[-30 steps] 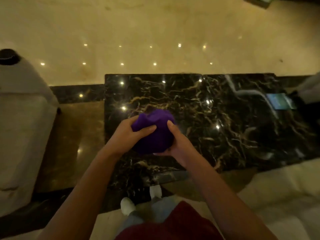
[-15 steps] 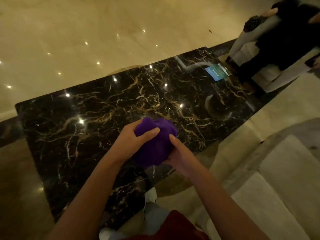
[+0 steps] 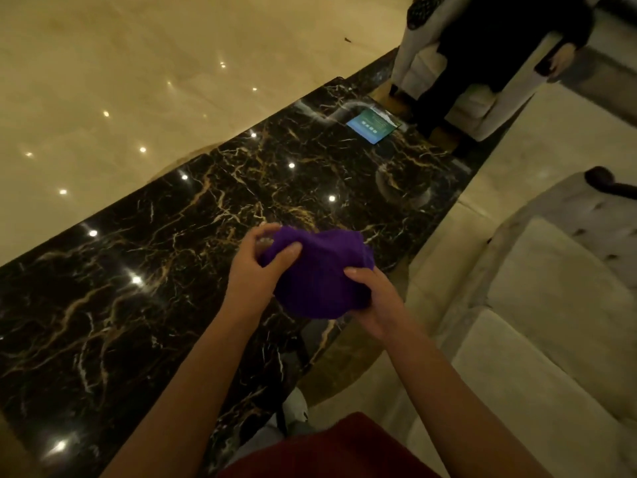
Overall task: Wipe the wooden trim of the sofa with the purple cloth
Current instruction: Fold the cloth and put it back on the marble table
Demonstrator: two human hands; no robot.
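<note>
Both hands: the purple cloth (image 3: 319, 272) was held bunched between them at the centre of the frame, above the near edge of the black marble table (image 3: 172, 270).
Left hand (image 3: 256, 267): closed on the cloth's left side, thumb pressed onto the top, fingers curled behind the fabric.
Right hand (image 3: 374, 301): closed on the lower right of the cloth, thumb laid on the fabric, the rest cupped beneath.
Wooden trim (image 3: 606, 182): a dark carved scroll was seen at the right edge of the frame, on the arm of the pale sofa (image 3: 551, 305), well apart from the cloth.
Progress: judged as not yet begun; no wood was being touched.
Risk, grip: the cloth was loosely balled, so a corner could slip free and trail when carried to the right.
Risk, reach: the tufted upholstery lay just beside the trim and could be rubbed instead of the wood.
Risk, surroundings: a blue card (image 3: 374, 125) lay at the table's far end, and a standing person (image 3: 489, 56) was seen at the upper right; either could be brushed by a wide swing.
</note>
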